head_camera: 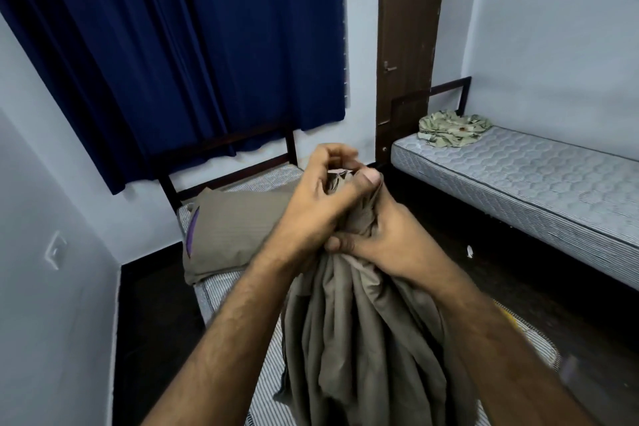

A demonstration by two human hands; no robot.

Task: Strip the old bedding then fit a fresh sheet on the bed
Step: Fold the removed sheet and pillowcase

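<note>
A bunched grey-brown sheet (359, 339) hangs in front of me over the bare striped mattress (266, 360) of the near bed. My left hand (321, 194) pinches the top of the bundle, fingers curled over its upper edge. Just below it, my right hand (383, 239) grips the gathered cloth. A pillow (235, 235) in a matching grey-brown case lies at the head of this bed, by the dark metal headboard (228, 169).
A second bed with a bare quilted mattress (539, 183) stands along the right wall, a crumpled green patterned cloth (453, 128) at its far end. Dark floor (449, 245) runs between the beds. Blue curtains (193, 45) and a brown door (408, 45) are behind.
</note>
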